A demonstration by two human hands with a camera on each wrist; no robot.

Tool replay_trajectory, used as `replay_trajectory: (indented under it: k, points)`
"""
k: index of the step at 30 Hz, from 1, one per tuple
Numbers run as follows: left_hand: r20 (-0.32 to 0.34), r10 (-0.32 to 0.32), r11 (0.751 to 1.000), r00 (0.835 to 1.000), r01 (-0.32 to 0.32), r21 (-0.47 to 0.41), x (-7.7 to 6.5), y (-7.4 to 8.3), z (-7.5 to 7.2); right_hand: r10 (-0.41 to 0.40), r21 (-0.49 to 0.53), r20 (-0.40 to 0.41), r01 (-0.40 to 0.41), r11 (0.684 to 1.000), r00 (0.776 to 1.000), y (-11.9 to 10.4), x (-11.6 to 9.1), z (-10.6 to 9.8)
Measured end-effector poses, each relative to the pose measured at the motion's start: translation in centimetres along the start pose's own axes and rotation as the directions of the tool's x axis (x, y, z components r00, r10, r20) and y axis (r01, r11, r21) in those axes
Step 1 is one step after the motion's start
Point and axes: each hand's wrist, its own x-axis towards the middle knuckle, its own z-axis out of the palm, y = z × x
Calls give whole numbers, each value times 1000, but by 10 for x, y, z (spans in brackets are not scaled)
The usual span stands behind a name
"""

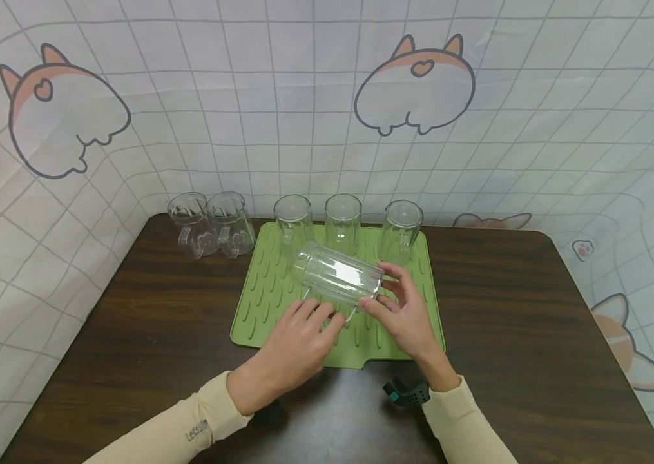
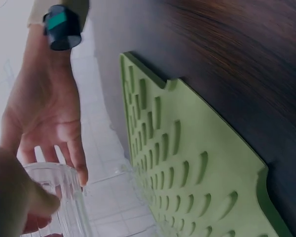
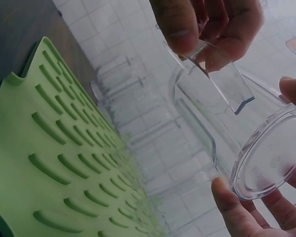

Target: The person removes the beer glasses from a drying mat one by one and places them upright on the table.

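Tipped nearly on its side over the green mat, a clear glass mug (image 1: 341, 274) is held between both hands. My left hand (image 1: 302, 338) grips its handle, which points toward me; in the right wrist view the fingers curl around the handle (image 3: 222, 79). The right hand (image 1: 404, 316) holds the mug by its base (image 3: 271, 153), thumb on the near side and fingers spread around the far side. The mug's mouth faces left. Beneath it lies the green ridged drying mat (image 1: 269, 328).
Three clear mugs stand along the mat's back edge: a left one (image 1: 294, 219), a middle one (image 1: 343, 222) and a right one (image 1: 402, 225). Two handled mugs (image 1: 193, 225) (image 1: 230, 225) stand on the dark table (image 1: 506, 309) left of the mat. A patterned cloth wall (image 1: 315, 129) rises behind.
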Motion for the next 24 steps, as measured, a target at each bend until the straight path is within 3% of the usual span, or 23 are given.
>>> replay_trajectory:
  k: [8,13,16,19,24]
  points:
    - [-123,-133,978,983,111,-175,4,-12,-1,-4,30,-34,5,1000,999,2,2,-3]
    - [-139,-271,925,952,218,-312,4,-22,0,-24,55,-53,27,998,998,1,2,-6]
    - [-126,-357,874,925,284,-393,1,-25,2,-30,54,-54,33,998,998,0,3,-6]
    - [-95,-446,807,890,354,-473,-1,-27,5,-39,51,-60,43,998,997,-1,3,-6]
    - [8,-587,638,810,468,-612,-5,-27,7,-45,42,-72,49,998,996,-6,4,-6]
